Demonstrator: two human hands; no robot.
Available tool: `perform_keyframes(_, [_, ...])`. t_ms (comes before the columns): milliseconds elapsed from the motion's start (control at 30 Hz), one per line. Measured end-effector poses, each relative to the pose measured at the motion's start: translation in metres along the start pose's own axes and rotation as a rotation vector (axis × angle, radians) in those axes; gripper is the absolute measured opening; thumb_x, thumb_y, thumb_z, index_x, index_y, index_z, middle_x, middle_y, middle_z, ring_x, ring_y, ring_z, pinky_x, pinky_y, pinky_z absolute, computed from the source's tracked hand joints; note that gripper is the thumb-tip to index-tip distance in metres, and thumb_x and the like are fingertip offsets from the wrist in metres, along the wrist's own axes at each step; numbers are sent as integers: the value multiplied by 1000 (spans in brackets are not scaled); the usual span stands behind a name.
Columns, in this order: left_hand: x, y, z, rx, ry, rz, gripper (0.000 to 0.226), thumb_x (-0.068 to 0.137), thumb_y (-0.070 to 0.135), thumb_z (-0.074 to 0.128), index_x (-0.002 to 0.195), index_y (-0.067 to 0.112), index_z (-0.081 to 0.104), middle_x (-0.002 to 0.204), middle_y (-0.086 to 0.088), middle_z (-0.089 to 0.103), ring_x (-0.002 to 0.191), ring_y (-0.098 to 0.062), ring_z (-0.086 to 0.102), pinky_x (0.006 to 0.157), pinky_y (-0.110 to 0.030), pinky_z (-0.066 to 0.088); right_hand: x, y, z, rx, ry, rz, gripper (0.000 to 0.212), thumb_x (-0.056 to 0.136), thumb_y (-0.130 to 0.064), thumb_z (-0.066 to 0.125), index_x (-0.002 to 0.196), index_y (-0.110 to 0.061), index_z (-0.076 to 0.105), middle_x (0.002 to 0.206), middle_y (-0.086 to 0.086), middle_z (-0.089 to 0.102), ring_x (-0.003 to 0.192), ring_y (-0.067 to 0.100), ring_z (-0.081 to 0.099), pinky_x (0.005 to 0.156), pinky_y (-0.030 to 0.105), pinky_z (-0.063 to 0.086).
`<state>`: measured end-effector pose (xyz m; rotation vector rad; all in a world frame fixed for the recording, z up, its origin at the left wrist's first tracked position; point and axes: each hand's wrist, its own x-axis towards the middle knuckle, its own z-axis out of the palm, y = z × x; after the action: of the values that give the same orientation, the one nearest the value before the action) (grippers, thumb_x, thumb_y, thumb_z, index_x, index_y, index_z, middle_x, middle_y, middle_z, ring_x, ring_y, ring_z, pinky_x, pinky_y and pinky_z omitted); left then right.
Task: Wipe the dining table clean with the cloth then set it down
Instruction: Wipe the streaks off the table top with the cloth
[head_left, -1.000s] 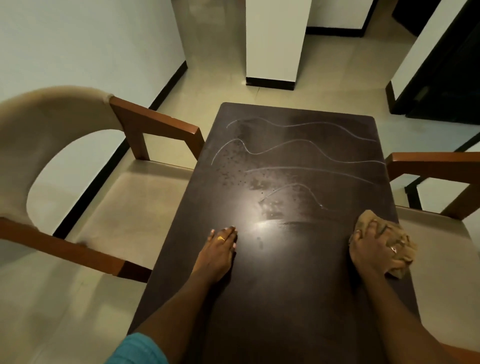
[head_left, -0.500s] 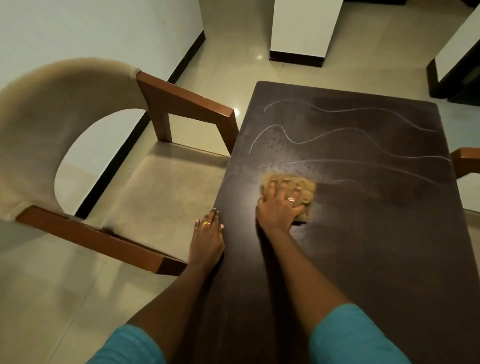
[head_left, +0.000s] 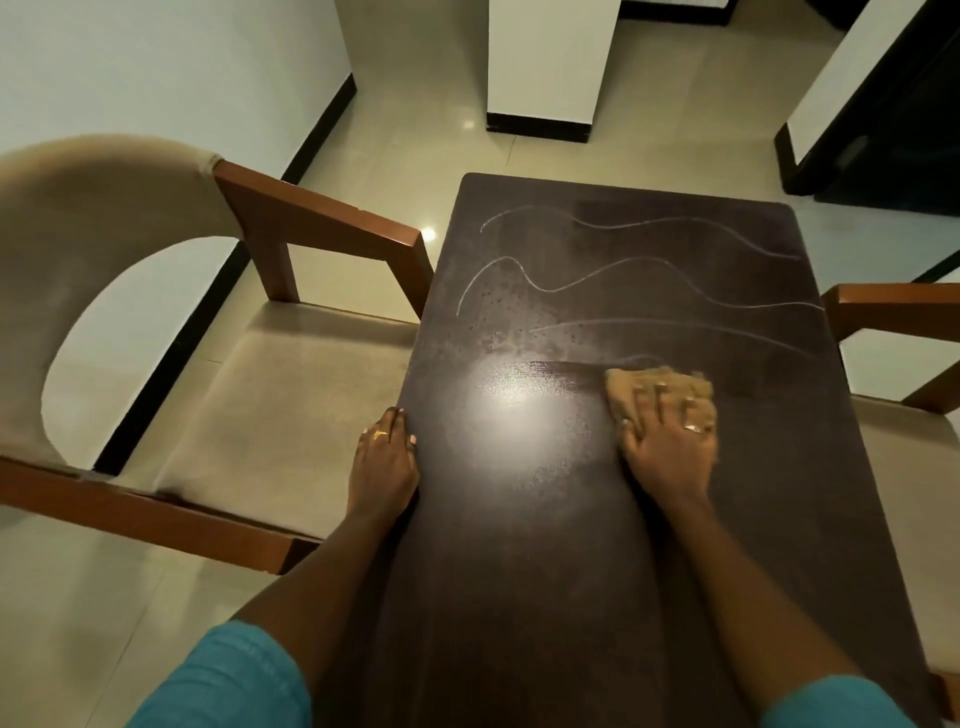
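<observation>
Beige chair (head_left: 156, 364) at 9 o'clock of the table. Your left hand (head_left: 384, 462) lies flat on the dark table's (head_left: 519, 597) 9 o'clock edge, fingers straight, holding nothing. Glare patch (head_left: 519, 410) mid-table; tan cloth (head_left: 660, 387) at its 3 o'clock, your right hand (head_left: 670, 447) pressing it down with spread fingers (not clenched). Wavy white lines (head_left: 623, 270) run at 12 o'clock of the cloth.

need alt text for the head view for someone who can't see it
A person's right hand presses a tan cloth flat on a dark dining table, just below pale wavy lines not yet wiped. The left hand rests flat at the table's left edge, beside a cushioned wooden chair.
</observation>
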<state>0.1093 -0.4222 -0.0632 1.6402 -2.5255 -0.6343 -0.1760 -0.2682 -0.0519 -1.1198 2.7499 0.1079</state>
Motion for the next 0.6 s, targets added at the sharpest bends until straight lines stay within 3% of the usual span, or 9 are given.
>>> perform_keyframes(100, [7,0,-2,-22,6,-14,45,98,19,35,139,2,35,145,-15,40,132,-30,39,114,-42,27,7,36,-4,83,5,234,56,97,-43,36,148,-22,29,155,12,23,140,43,20,110,60,17])
perform_keyframes(200, [14,-2,0,-32,22,-7,41,97,17,35,135,2,40,138,-15,46,126,-30,45,112,-43,29,17,29,-7,144,-3,391,58,97,-42,34,150,-20,20,158,14,13,141,44,12,106,66,15])
perform_keyframes(300, [15,-7,7,-76,32,-23,41,97,15,33,135,4,39,139,-14,47,130,-28,42,116,-45,20,33,2,-12,227,-35,514,58,98,-39,32,150,-19,16,159,14,9,141,46,8,105,69,11])
perform_keyframes(400, [11,-12,14,-145,33,-18,43,97,15,31,138,5,36,142,-13,45,133,-27,39,117,-46,14,49,-27,-12,268,-46,532,58,98,-38,30,151,-18,15,159,15,8,141,48,5,106,68,8])
perform_keyframes(600, [14,-14,15,-179,12,-18,58,90,29,16,140,6,33,143,-12,43,133,-25,38,117,-47,4,71,-123,-8,235,-56,359,64,96,-44,35,151,-17,18,159,14,10,142,47,6,105,69,10])
